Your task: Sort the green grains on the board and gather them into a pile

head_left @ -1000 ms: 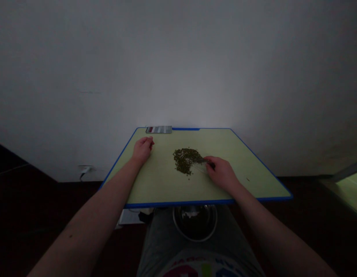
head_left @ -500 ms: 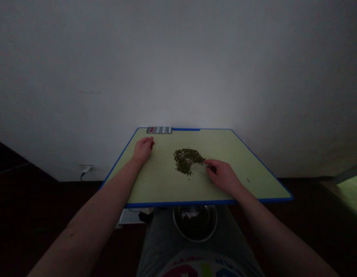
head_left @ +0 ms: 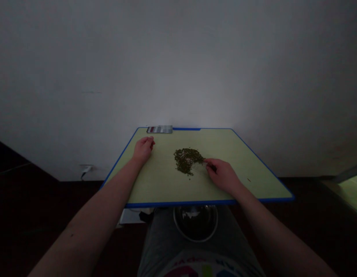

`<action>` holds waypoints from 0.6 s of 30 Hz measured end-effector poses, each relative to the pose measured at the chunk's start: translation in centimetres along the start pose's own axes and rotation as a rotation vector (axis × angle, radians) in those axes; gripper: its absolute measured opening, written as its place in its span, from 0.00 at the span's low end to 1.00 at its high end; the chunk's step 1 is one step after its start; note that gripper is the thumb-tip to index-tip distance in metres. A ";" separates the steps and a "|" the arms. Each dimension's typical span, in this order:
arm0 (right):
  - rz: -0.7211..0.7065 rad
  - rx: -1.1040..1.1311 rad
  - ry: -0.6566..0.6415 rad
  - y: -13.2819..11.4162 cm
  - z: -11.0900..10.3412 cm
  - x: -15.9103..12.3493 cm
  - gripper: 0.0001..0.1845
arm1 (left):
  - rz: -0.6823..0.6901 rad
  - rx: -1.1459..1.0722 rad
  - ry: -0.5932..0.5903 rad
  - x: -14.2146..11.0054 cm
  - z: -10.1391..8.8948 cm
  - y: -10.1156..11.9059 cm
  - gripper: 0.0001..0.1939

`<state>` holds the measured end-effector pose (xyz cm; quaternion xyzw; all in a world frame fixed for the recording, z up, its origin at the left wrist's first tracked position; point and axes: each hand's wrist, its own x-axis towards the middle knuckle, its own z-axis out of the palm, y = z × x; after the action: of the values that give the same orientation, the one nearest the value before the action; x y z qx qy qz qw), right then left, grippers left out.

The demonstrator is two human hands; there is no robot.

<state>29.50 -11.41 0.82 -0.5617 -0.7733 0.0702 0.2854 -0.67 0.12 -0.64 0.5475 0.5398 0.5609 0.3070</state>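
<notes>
A loose pile of small dark green grains lies spread on a pale yellow-green tabletop with a blue rim. At the pile's right edge my right hand rests with curled fingers, the index fingertip touching the outermost grains. Thumb and fingers are close together, and what may be between them is hidden. Left of the pile, apart from it, my left hand lies on the table in a loose fist, just below the phone. Its palm side is hidden from me.
A metal bowl sits on my lap, partly under the table's front edge. A small thin brown piece lies on the right of the tabletop. The wall stands behind the table, with a plug at lower left.
Both hands and the pile look almost unchanged. The view has shifted very slightly.
</notes>
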 end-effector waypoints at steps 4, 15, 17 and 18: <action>-0.017 0.010 -0.027 -0.1 0.0 0.0 0.16 | -0.001 -0.004 0.002 0.2 0.0 -0.4 0.18; -0.037 0.057 -0.043 -0.3 0.2 -0.4 0.16 | -0.025 0.025 0.017 0.1 0.1 0.2 0.18; -0.023 0.049 -0.038 -0.4 0.3 -0.4 0.16 | -0.021 0.027 0.019 0.1 0.1 0.1 0.18; -0.010 0.045 -0.033 -0.4 0.3 -0.4 0.16 | -0.016 0.026 0.017 0.2 0.1 0.0 0.18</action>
<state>29.11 -11.83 0.63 -0.5499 -0.7792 0.0954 0.2854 -0.64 0.32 -0.57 0.5424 0.5541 0.5558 0.2999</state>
